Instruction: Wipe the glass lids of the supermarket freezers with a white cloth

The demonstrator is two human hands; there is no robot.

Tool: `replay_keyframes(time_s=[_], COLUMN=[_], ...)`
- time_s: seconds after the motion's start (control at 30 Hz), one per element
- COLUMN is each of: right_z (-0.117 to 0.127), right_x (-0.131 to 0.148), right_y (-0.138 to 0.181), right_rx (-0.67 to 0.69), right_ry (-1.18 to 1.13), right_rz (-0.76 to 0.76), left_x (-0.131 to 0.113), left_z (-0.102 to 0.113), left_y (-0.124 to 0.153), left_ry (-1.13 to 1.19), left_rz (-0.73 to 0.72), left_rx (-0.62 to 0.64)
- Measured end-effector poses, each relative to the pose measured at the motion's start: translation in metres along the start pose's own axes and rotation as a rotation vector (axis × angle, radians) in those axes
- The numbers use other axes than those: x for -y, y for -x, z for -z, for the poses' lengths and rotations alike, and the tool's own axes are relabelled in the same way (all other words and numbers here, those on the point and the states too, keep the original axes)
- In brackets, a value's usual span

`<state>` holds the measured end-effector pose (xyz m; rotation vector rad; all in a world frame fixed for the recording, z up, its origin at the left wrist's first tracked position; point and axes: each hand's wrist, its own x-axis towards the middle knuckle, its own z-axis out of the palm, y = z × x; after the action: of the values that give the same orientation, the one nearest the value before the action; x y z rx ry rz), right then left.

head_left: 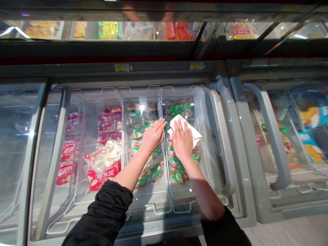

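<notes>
My right hand [183, 138] lies flat over a folded white cloth [196, 132], holding it against the glass lid [151, 196] of a chest freezer. The cloth's corners stick out past the fingers. Beside it, my left hand [153, 135] rests with straight fingers on or just over the same glass, holding nothing. Beneath the lid lie green bags of frozen dumplings [180, 108] and red bags of frozen dumplings [110, 119], sorted between white wire dividers [161, 102]. Part of the green bags is hidden behind my hands and forearms.
A curved grey handle [222, 140] runs along the lid's right side. Another freezer section with its own handle [273, 136] stands further right. On the left is a lid frame [52, 164]. Price labels [123, 67] line the back rim, below a shelf of packaged food [109, 30].
</notes>
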<state>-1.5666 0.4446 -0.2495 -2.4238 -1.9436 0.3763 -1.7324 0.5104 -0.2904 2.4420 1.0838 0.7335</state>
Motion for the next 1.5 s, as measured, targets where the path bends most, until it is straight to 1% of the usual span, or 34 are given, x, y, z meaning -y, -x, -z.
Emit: replay_keyframes(time_s=[0.03,0.1,0.17,0.2,0.23,0.27,0.37,0.43,0.47,0.53,0.6,0.67,0.73,0.8,0.83,0.9,0.97,1.0,1.07,1.13,1.2,1.23,1.3,1.33,1.4,1.43,1.5], right_z=[-0.001,0.0,0.002,0.003,0.003,0.001,-0.007,-0.013,-0.015,-0.016,-0.012,-0.005,0.0,0.002,0.001,-0.006,-0.014,-0.017,-0.019,-0.016,-0.01,-0.007,-0.004,-0.005,-0.009,-0.013,-0.019], right_x=[0.006,0.011,0.007,0.003,-0.001,-0.004,-0.002,0.008,0.015,0.026,0.032,0.031,0.025,0.02,0.018,0.02,0.029,0.035,0.047,0.053,0.051,0.047,0.037,0.031,0.024,0.023,0.026], right_y=[0.003,-0.003,-0.018,-0.024,-0.029,-0.03,-0.015,0.001,0.006,0.007,-0.008,-0.032,-0.053,-0.06,-0.057,-0.04,-0.018,-0.01,-0.003,-0.012,-0.028,-0.035,-0.039,-0.034,-0.013,0.002,0.032], right_rx=[0.015,0.034,0.032,0.013,-0.02,-0.06,-0.148,-0.137,-0.118,-0.07,-0.028,-0.009,-0.021,-0.057,-0.078,-0.115,-0.129,-0.124,-0.092,-0.051,-0.028,-0.028,-0.044,-0.058,-0.083,-0.087,-0.073], right_ry=[0.001,-0.01,-0.03,-0.042,-0.053,-0.064,-0.076,-0.068,-0.062,-0.056,-0.053,-0.049,-0.045,-0.042,-0.043,-0.052,-0.065,-0.068,-0.067,-0.062,-0.059,-0.059,-0.061,-0.063,-0.064,-0.061,-0.051], right_rz=[0.039,0.156,0.257,0.267,0.239,0.179,-0.033,-0.073,-0.056,0.044,0.173,0.263,0.283,0.22,0.166,0.055,0.01,0.027,0.12,0.239,0.313,0.32,0.28,0.243,0.174,0.158,0.183], left_x=[0.0,0.0,0.002,0.004,0.007,0.01,0.023,0.029,0.03,0.032,0.031,0.031,0.031,0.031,0.032,0.032,0.032,0.031,0.03,0.029,0.029,0.029,0.028,0.028,0.028,0.027,0.026], left_z=[0.002,0.008,0.021,0.028,0.036,0.044,0.06,0.061,0.059,0.054,0.049,0.048,0.048,0.049,0.049,0.049,0.047,0.047,0.046,0.046,0.047,0.048,0.049,0.049,0.049,0.049,0.048], left_y=[0.002,0.008,0.016,0.021,0.026,0.031,0.046,0.053,0.055,0.058,0.058,0.058,0.058,0.058,0.059,0.059,0.059,0.059,0.059,0.058,0.057,0.057,0.057,0.057,0.056,0.056,0.055], left_ry=[0.009,0.007,-0.018,-0.035,-0.052,-0.068,-0.098,-0.106,-0.11,-0.117,-0.114,-0.098,-0.085,-0.083,-0.085,-0.09,-0.092,-0.092,-0.096,-0.1,-0.101,-0.1,-0.101,-0.102,-0.104,-0.104,-0.104], left_rz=[0.013,0.053,0.087,0.093,0.09,0.079,0.045,0.037,0.035,0.034,0.036,0.043,0.044,0.042,0.04,0.039,0.038,0.037,0.039,0.045,0.047,0.044,0.037,0.037,0.048,0.058,0.075], left_rx=[-0.018,-0.076,-0.126,-0.134,-0.125,-0.104,-0.024,0.02,0.032,0.035,0.022,0.014,0.011,0.004,0.002,-0.001,-0.006,-0.01,-0.02,-0.025,-0.022,-0.018,-0.01,-0.005,0.006,0.012,0.022])
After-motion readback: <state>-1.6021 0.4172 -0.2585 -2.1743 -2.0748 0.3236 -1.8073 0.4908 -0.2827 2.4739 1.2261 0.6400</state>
